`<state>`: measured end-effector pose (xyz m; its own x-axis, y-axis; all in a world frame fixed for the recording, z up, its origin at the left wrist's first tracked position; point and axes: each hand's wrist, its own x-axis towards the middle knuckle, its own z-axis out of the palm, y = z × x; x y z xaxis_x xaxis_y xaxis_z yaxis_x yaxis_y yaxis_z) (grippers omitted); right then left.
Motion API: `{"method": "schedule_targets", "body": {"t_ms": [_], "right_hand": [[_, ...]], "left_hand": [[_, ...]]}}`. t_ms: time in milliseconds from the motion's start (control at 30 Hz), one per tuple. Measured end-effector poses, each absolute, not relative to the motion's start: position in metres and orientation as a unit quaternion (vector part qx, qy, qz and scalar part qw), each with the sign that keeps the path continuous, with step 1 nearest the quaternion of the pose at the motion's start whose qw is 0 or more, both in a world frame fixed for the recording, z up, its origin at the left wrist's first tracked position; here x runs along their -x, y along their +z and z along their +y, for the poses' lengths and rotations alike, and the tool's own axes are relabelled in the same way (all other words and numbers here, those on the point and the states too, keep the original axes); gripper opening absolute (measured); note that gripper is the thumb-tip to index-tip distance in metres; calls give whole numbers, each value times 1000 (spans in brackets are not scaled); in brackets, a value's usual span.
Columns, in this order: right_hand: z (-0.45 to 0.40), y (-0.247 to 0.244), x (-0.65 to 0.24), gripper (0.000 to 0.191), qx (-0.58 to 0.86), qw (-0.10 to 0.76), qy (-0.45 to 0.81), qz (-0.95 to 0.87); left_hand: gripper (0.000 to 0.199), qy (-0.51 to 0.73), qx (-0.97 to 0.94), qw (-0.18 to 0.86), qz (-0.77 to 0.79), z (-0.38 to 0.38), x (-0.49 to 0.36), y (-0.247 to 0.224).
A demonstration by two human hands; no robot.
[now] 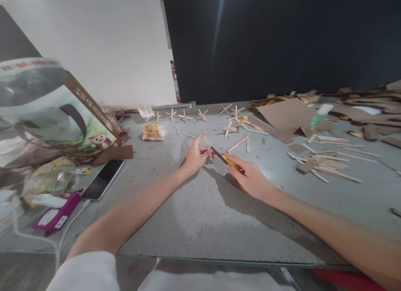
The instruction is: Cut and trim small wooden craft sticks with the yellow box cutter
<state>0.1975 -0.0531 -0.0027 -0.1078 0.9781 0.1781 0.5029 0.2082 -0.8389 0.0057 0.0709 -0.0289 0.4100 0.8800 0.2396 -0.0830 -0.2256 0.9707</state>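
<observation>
Near the middle of the grey table, my left hand (197,155) pinches a small wooden stick (206,141) that points up between the fingers. My right hand (249,176) is closed around a yellow and black utility knife (231,162), its dark tip beside my left fingertips. Just beyond the knife lie a pink patterned stick (237,144) and a short wooden piece (248,144). Several star shapes made of crossed sticks, one of them a small star (172,114), stand along the back of the table.
At right lie a pile of loose sticks (332,163), cardboard (286,115) and a green and white glue stick (320,116). A phone (103,180), a purple packet (58,211), a white cable and a printed bag (90,128) occupy the left. A yellow snack packet (153,132) lies behind.
</observation>
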Motion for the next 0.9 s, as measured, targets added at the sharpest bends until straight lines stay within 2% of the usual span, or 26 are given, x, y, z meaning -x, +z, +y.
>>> {"method": "schedule_targets", "body": {"t_ms": [333,667,900], "right_hand": [[-52,-6,-200,63,562,373,350,-650],[-50,-8,-201,64,567,363,332,-661],[-50,-10,-201,63,566,366,337,-658]], "left_hand": [[65,425,-667,522,320,68,-8,-27],[59,425,-677,505,326,62,-11,-25],[63,432,-676,494,336,62,-13,-28]]}}
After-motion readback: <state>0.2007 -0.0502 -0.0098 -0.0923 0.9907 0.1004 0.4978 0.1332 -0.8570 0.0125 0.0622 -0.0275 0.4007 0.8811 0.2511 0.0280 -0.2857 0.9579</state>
